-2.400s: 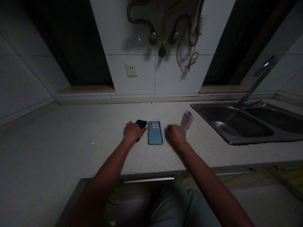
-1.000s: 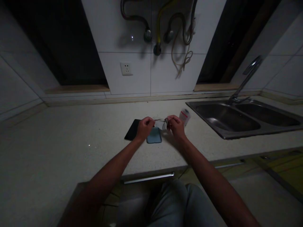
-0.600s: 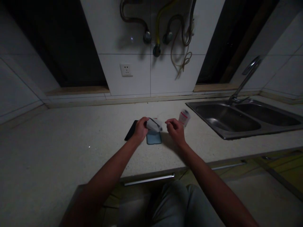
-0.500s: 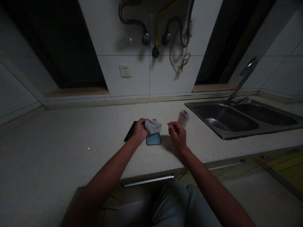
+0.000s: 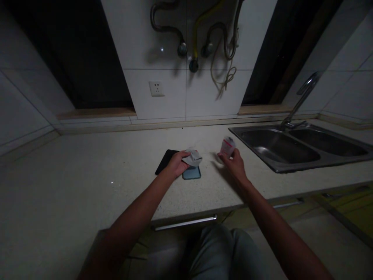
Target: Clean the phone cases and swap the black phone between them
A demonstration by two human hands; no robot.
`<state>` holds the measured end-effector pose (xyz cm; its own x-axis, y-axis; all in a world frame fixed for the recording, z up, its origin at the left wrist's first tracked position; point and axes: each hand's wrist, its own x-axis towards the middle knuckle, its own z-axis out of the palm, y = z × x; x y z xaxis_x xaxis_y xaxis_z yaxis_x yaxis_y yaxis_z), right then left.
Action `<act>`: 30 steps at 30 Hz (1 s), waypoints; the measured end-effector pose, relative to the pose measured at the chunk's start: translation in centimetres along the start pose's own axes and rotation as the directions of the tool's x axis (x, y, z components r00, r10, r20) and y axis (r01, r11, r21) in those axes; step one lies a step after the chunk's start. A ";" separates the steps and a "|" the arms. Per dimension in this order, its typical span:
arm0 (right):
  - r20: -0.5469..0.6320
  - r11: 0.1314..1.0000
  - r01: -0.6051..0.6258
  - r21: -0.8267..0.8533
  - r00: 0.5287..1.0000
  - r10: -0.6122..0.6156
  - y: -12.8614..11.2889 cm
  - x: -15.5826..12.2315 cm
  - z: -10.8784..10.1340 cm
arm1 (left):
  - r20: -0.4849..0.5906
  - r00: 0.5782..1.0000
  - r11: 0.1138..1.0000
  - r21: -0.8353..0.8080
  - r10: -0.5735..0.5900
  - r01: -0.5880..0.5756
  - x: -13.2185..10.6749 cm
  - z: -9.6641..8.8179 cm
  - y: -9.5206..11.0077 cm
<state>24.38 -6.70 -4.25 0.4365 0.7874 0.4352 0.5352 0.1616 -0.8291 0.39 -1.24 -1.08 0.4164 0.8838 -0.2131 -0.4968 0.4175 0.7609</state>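
Observation:
My left hand point(image 5: 177, 164) is closed on a small crumpled white wipe or paper point(image 5: 192, 157), held just above a blue phone case point(image 5: 191, 173) lying on the pale countertop point(image 5: 87, 175). A black phone point(image 5: 165, 161) lies flat on the counter to the left of that hand. My right hand point(image 5: 234, 162) reaches to the right and its fingers touch a small white bottle with a red label point(image 5: 227, 146); whether they grip it is not clear.
A double steel sink point(image 5: 291, 147) with a tap point(image 5: 303, 97) lies at the right. Behind the counter, the tiled wall carries a socket point(image 5: 156, 88) and hanging hoses point(image 5: 204, 42). A drawer handle point(image 5: 185, 223) runs below the counter edge, above my knees.
Both hands first held the white piece between them over the blue case. The right hand let go and moved right to the small bottle; the left hand kept the white piece.

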 end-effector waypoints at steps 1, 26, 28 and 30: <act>0.030 0.999 -0.040 0.011 0.999 0.040 0.1 0.2 0.1 | 0.019 1.000 1.000 0.006 -0.007 0.007 0.0 0.1 -0.2; 0.575 0.541 -0.520 0.661 0.814 0.081 -2.4 0.8 2.8 | 0.212 0.972 0.985 0.158 -0.099 0.066 -2.0 2.4 -3.2; 0.600 0.518 -0.530 0.671 0.799 0.040 -2.3 0.7 2.7 | 0.162 0.985 0.982 0.187 -0.054 0.023 -2.2 2.9 -3.5; 0.621 0.507 -0.538 0.674 0.784 0.005 -2.5 0.6 2.6 | 0.119 0.993 0.973 0.231 0.000 -0.028 -2.3 3.3 -3.7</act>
<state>21.44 -5.08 -2.87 -0.1044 0.9874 0.1188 -0.4510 0.0595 -0.8906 3.81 -5.49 -1.41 0.5037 0.8526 -0.1388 -0.3190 0.3329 0.8874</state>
